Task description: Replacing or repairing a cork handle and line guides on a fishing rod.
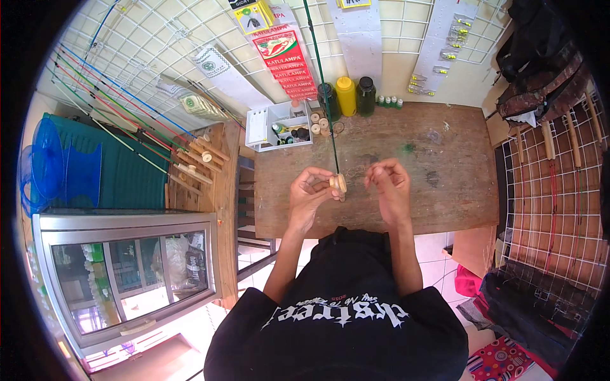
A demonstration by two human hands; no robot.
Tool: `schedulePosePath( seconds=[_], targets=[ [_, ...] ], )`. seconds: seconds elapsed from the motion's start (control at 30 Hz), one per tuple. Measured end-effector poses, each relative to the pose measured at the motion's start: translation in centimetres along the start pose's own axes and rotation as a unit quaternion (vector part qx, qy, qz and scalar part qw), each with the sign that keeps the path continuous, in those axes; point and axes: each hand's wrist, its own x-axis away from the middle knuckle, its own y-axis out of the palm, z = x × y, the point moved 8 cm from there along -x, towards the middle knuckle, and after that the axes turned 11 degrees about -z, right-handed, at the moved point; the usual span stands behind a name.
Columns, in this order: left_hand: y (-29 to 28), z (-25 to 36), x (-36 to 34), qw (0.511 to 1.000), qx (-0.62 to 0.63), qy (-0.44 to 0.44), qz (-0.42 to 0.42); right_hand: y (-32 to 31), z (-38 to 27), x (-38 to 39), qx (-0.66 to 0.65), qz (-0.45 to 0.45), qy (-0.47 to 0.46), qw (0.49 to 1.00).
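Note:
Over the near middle of the table (pixel 419 181), my left hand (pixel 310 193) is closed around the lower end of a fishing rod. A small pale wooden reel (pixel 341 183) sits at that end, beside my fingers. The thin dark green rod (pixel 325 82) rises from there past the far edge of the table. My right hand (pixel 389 187) is raised just right of the reel, apart from it, with thumb and fingertips pinched together. Whatever is between those fingertips, if anything, is too fine to see.
A white organizer box (pixel 257 147) with small bottles stands back left, with wooden spools (pixel 316 128) beside it. Yellow and dark bottles (pixel 345 96) line the back. More rods (pixel 136 127) lean at left above a glass cabinet (pixel 127 279). Bags (pixel 540 82) hang at right.

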Motion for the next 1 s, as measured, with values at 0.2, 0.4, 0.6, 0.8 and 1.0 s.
schedulePosePath(
  seconds=[0.2,0.4,0.6,0.8,1.0],
  targets=[
    [-0.8,-0.2,0.0,1.000,-0.023,-0.012,0.013,-2.8,-0.6,-0.2,-0.022,0.131,-0.034,0.991],
    [-1.6,0.7,0.1,0.998,-0.035,0.017,0.046,-5.7,-2.6,0.1,-0.095,0.130,-0.082,0.984],
    [-2.6,0.8,0.3,0.995,-0.074,0.023,0.067,-12.5,-6.9,1.8,-0.046,0.247,-0.196,0.948],
    [-3.5,0.9,0.7,0.994,-0.051,0.023,0.092,-16.8,-11.4,4.4,0.031,0.345,-0.290,0.892],
    [-3.3,0.1,0.8,0.998,0.020,-0.016,0.053,-18.5,-13.1,6.7,0.233,0.439,-0.272,0.824]
  ],
)
